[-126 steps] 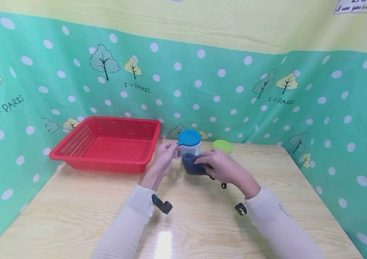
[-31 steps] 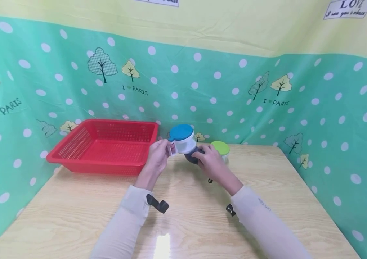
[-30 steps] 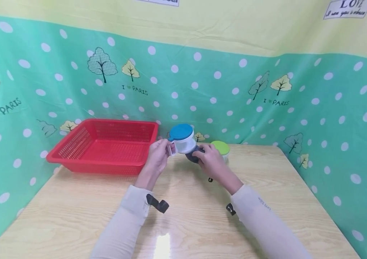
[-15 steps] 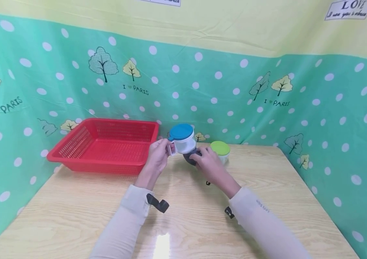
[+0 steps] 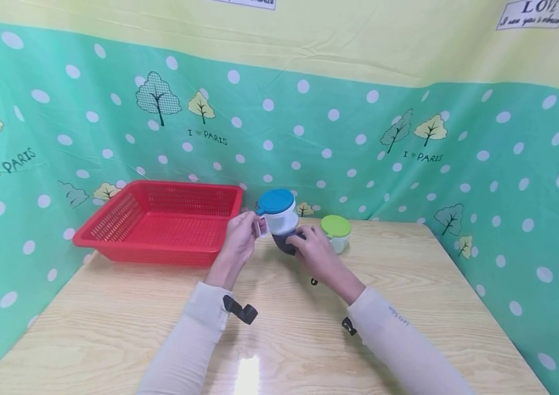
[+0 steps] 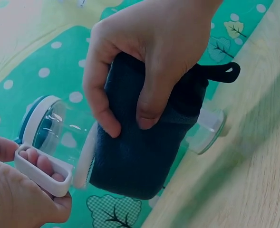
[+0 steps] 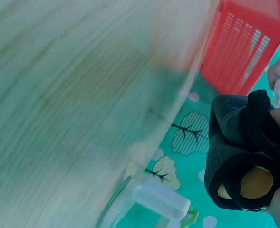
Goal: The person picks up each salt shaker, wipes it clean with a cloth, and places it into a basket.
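My left hand (image 5: 242,236) grips the white handle (image 6: 54,183) of a clear jar (image 5: 281,223) with a blue lid (image 5: 276,201). The jar is raised over the table and tilted, its lid leaning up and to the left. In my right hand (image 5: 317,251) is a dark navy cleaning cloth (image 6: 130,152), folded over, with black edging and a hanging loop (image 6: 225,72). Fingers and thumb hold it against the jar's base, which the cloth covers. The right wrist view shows fingers through the rolled openings of the cloth.
A second clear jar with a green lid (image 5: 336,226) stands on the table just behind and right of my right hand. A red perforated plastic basket (image 5: 161,253) sits at the left. A green dotted curtain (image 5: 358,142) hangs around the wooden table (image 5: 279,334).
Since the earliest frame, the blue-lidded jar has been lifted and tilted, and the cloth has moved from its side to its base. Over the last second, the right hand has shifted slightly left and down.
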Motion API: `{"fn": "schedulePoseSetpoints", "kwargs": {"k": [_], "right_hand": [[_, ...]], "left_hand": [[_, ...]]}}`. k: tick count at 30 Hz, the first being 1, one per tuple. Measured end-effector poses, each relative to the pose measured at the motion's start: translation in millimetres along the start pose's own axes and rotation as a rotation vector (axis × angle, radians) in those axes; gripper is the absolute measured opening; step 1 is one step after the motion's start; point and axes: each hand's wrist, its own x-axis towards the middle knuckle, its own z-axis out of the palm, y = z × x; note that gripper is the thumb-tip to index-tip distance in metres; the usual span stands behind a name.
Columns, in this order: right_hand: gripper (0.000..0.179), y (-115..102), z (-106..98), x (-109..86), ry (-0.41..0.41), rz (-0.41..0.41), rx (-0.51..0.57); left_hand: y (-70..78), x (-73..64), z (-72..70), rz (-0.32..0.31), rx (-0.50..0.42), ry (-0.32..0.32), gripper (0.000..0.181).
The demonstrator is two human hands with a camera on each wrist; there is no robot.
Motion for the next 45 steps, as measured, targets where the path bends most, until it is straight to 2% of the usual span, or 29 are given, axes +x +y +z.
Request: {"fn": "schedulePoseSetpoints", "kwargs": {"k": [16, 26, 30, 36, 45], "right_hand": [[0.026, 37, -10, 2.7, 0.051, 0.113, 0.004], [0.029, 51, -11, 4.1, 0.085, 0.128, -0.037], [0.028, 54, -11, 7.1, 0.12, 0.137, 0.005], [0.024, 55, -13, 11.1, 0.154, 0.127, 0.084], [0.019, 59, -25, 18.0, 0.195, 0.046, 0.129]], "left_hand": [[4.8, -0.1, -2.4, -0.015, -0.023, -0.007, 0.029], [4.8, 0.2, -1.4, -0.014, -0.027, -0.011, 0.027], [3.8, 0.8, -2.7, -0.014, -0.011, -0.012, 0.029], [1.9, 1.3, -4.0, -0.023, 0.031, -0.037, 0.032], [2.1, 0.4, -4.4, -0.042, 0.042, -0.064, 0.031]]}}
